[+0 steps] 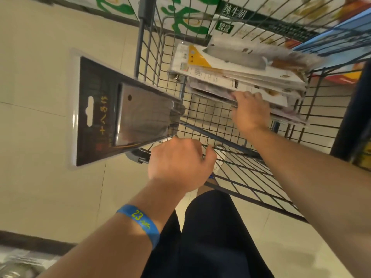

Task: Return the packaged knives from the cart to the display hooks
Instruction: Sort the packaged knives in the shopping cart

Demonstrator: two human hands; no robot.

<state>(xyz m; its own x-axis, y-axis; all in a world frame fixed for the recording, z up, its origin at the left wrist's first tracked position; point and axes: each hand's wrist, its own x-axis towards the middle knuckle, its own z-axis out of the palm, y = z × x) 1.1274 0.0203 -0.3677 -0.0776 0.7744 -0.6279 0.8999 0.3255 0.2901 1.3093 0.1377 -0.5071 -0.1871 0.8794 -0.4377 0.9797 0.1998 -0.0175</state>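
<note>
Left hand (pixel 176 161) grip closed on a packaged cleaver (pixel 122 109); right hand (pixel 250 111) grip pinches the cart's (pixel 230 173) knife stack (pixel 241 77), which could topple.

Green-and-white milk cartons (pixel 226 19) behind the wire, pale floor tiles (pixel 40 77), blue wristband (pixel 140 220), dark trousers (pixel 208 237).

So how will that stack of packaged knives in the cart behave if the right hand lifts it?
The stack of packaged knives probably feels heavy: many steel blades. Glossy, uneven packs look apt to slide apart. The right hand touches only its edge.
</note>
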